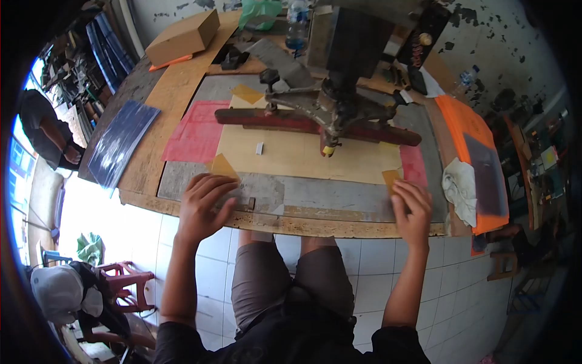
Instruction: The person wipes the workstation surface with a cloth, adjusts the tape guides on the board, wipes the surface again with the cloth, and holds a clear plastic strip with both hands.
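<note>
My left hand (209, 203) lies at the near left of the board, its fingers stretched out and its thumb apart. Its fingertips meet an amber translucent piece (222, 164) at the corner of a pale yellow sheet (291, 159). On the near right, my right hand (414, 207) has loosely bent fingers and a separate thumb, touching or just beside another amber piece (390, 176). Above the sheet stands a dark metal press head with a long red-edged bar (273, 120). A small whitish piece (259, 148) rests on the sheet. Pink sheets (197, 130) show at both sides.
A shiny dark-blue stack (124, 145) lies at the left, with a cardboard box (183, 39) behind. Orange sheets (464, 130) and a crumpled white cloth (459, 189) are at the right. A person (51, 130) stands beyond the left edge; another in a cap (57, 292) is lower left.
</note>
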Motion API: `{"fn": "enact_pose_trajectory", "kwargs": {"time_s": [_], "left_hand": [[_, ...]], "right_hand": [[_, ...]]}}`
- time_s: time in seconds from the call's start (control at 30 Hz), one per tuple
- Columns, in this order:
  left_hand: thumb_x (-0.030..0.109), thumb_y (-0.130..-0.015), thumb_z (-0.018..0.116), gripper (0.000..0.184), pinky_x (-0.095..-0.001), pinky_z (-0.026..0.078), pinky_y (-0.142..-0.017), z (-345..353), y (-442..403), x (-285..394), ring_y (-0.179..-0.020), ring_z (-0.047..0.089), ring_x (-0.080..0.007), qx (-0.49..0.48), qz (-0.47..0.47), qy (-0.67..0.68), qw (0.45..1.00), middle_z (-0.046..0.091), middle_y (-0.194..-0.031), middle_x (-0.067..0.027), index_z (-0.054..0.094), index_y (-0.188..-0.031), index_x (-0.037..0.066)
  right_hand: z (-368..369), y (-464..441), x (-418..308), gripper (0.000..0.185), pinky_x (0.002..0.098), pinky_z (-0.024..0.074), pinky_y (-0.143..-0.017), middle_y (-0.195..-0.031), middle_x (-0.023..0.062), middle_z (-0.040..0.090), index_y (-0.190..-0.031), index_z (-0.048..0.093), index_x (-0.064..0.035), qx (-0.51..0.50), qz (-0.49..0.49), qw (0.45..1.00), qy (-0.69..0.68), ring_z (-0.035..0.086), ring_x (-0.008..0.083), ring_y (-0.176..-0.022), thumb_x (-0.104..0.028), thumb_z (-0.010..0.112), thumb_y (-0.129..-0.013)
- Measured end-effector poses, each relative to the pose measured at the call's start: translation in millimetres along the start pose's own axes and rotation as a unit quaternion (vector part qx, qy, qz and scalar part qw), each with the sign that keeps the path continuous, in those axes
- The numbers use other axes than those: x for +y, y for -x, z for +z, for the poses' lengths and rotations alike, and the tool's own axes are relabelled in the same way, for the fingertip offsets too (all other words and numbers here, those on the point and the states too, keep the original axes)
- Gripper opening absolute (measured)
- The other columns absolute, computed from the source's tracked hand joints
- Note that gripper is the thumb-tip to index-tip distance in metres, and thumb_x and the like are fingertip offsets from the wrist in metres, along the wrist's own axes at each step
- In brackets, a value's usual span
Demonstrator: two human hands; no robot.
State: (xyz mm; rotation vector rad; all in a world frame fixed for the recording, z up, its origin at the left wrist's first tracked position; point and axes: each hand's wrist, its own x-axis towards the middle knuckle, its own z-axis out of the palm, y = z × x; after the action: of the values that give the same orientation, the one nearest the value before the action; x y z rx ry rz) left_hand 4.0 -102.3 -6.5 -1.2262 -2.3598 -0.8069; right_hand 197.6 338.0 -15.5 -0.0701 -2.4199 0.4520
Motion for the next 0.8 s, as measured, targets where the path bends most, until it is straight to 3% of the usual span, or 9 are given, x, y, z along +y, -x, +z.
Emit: {"fn": "enact_pose_trajectory", "kwargs": {"time_s": [0.1,0.17,0.23,0.27,0.37,0.5,0.53,0.8], "left_hand": [[0.019,-0.099,0.068,0.031,-0.0497,0.046,-0.116,10.7,63.2,-7.1,-0.13,0.07,-0.0345,0.117,-0.082,-0.08,0.987,0.078,-0.132,-0.0122,0.077,-0.125,0.005],[0.036,-0.108,0.054,0.047,-0.0549,0.024,-0.131,36.0,108.9,-12.9,-0.151,0.055,-0.0384,0.148,-0.122,-0.146,0.97,0.067,-0.152,-0.0165,0.068,-0.141,0.005],[0.041,-0.108,0.052,0.055,-0.0585,0.017,-0.134,62.0,130.6,-10.0,-0.159,0.043,-0.0429,0.16,-0.145,-0.153,0.964,0.057,-0.163,-0.0189,0.061,-0.15,0.007],[0.044,-0.107,0.053,0.061,-0.0647,0.013,-0.133,78.0,142.4,-14.7,-0.162,0.032,-0.0503,0.168,-0.147,-0.171,0.96,0.046,-0.169,-0.0244,0.052,-0.156,0.008],[0.045,-0.109,0.049,0.061,-0.0707,0.013,-0.131,104.6,137.9,-19.7,-0.163,0.025,-0.0557,0.241,-0.144,-0.163,0.946,0.04,-0.171,-0.0296,0.042,-0.158,0.008],[0.057,-0.108,0.042,0.069,-0.0731,0.009,-0.13,145.6,136.1,-47.2,-0.165,0.013,-0.0528,0.354,-0.125,-0.15,0.914,0.027,-0.175,-0.0282,0.038,-0.159,0.012],[0.058,-0.108,0.04,0.067,-0.0714,0.005,-0.131,149.8,133.0,-55.2,-0.166,0.014,-0.0504,0.38,-0.096,-0.145,0.909,0.025,-0.175,-0.0265,0.039,-0.161,0.017],[0.061,-0.105,0.043,0.074,-0.0727,0.007,-0.131,149.5,149.6,-70.2,-0.165,0.016,-0.0495,0.354,-0.075,-0.159,0.918,0.025,-0.175,-0.0246,0.034,-0.164,0.018]], "right_hand": [[-1.5,12.4,4.5,0.013,0.0442,0.0516,-0.103,-0.116,0.0105,0.08,-0.107,0.08,-0.0004,0.046,0.057,0.997,-0.005,0.074,0.0307,-0.111,-0.01,0.073,-0.101],[0.4,11.1,6.5,0.012,0.0435,0.0519,-0.102,-0.114,0.0102,0.081,-0.107,0.08,-0.0004,0.054,0.077,0.996,-0.005,0.074,0.0295,-0.109,-0.009,0.072,-0.102],[2.1,10.0,6.3,0.013,0.0424,0.0527,-0.1,-0.111,0.0099,0.081,-0.105,0.079,0.0006,0.044,0.057,0.997,0.018,0.075,0.0287,-0.106,-0.009,0.071,-0.103],[2.5,10.5,5.3,0.013,0.0421,0.0531,-0.1,-0.111,0.01,0.081,-0.105,0.079,0.0008,0.041,0.053,0.997,0.027,0.075,0.0287,-0.105,-0.009,0.071,-0.103],[3.5,12.6,4.9,0.012,0.0419,0.0537,-0.098,-0.109,0.0101,0.081,-0.103,0.079,0.0013,0.052,0.06,0.997,0.016,0.075,0.0291,-0.104,-0.008,0.072,-0.102],[4.2,13.3,6.0,0.01,0.0418,0.0542,-0.096,-0.108,0.0104,0.081,-0.102,0.079,0.0016,0.059,0.064,0.996,0.016,0.075,0.0293,-0.101,-0.006,0.073,-0.101],[4.5,13.1,5.3,0.01,0.0417,0.0541,-0.096,-0.108,0.0102,0.081,-0.102,0.079,0.0016,0.061,0.065,0.996,0.016,0.075,0.0292,-0.101,-0.006,0.073,-0.1],[4.3,13.2,2.9,0.007,0.0399,0.0535,-0.093,-0.107,0.009,0.081,-0.102,0.08,0.001,0.069,0.062,0.996,0.017,0.075,0.0273,-0.098,-0.004,0.075,-0.098]]}}
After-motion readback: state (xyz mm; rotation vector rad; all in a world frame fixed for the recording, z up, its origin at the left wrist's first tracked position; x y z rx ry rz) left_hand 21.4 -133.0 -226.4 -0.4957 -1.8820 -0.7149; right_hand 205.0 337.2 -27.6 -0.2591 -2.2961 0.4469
